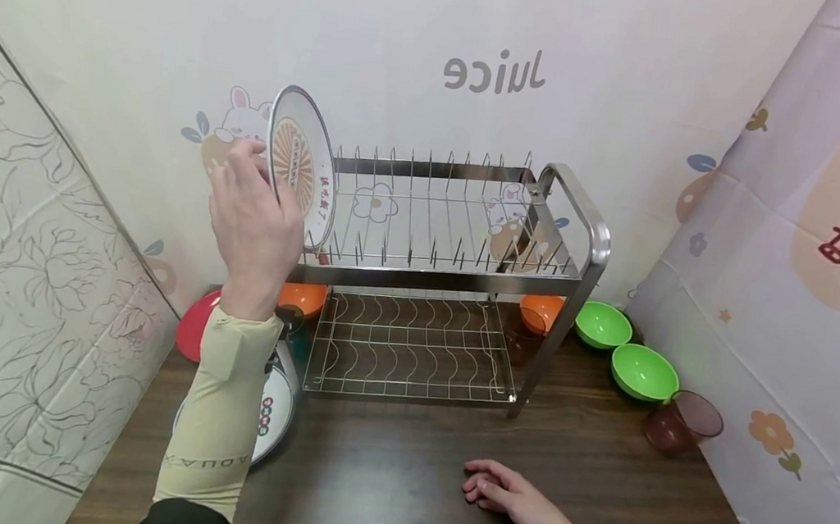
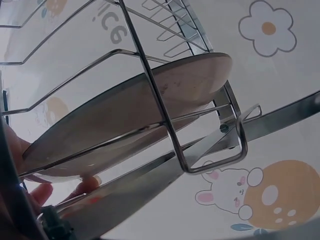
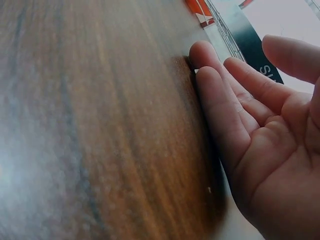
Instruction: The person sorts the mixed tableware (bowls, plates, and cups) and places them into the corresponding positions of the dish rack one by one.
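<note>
In the head view my left hand [image 1: 259, 220] grips the near left edge of a white plate [image 1: 318, 163] with an orange sunburst print. The plate stands nearly upright at the left end of the upper tier of a metal dish rack [image 1: 433, 278]. From below, the left wrist view shows the plate's underside [image 2: 125, 110] behind the rack's wires, with fingertips [image 2: 89, 185] at its rim. My right hand [image 1: 516, 496] rests on the table with loosely bent fingers and holds nothing; its palm [image 3: 280, 155] shows in the right wrist view.
Another plate [image 1: 276, 423] lies under my left forearm, beside a red dish [image 1: 198, 327]. Orange bowls [image 1: 304, 297] sit near the rack's sides. To the right stand two green bowls [image 1: 644, 373] and a purple cup [image 1: 683, 422]. The rack's lower wire tier [image 1: 413, 345] is near the tabletop.
</note>
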The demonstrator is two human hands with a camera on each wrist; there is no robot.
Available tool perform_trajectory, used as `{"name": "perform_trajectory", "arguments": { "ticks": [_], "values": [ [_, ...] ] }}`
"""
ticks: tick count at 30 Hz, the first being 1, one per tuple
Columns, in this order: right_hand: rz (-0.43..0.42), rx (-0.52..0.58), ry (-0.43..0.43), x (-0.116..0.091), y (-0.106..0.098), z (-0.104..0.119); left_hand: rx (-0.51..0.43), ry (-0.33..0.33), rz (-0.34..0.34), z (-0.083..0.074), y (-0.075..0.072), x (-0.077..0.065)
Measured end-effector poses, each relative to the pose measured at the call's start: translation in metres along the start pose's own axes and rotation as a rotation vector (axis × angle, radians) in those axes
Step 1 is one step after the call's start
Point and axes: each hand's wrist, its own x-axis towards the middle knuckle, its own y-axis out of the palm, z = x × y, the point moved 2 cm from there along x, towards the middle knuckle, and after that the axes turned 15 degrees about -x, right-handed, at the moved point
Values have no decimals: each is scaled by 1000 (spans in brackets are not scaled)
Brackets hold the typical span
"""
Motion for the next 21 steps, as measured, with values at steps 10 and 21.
{"name": "perform_trajectory", "arguments": {
  "ticks": [10,21],
  "values": [
    [-5,-11,-2,1,1,2,-18,-20,15,-2,-6,2],
    [1,-13,-10,-1,3,1,-185,-162,96,3,-23,-4]
  ]
}}
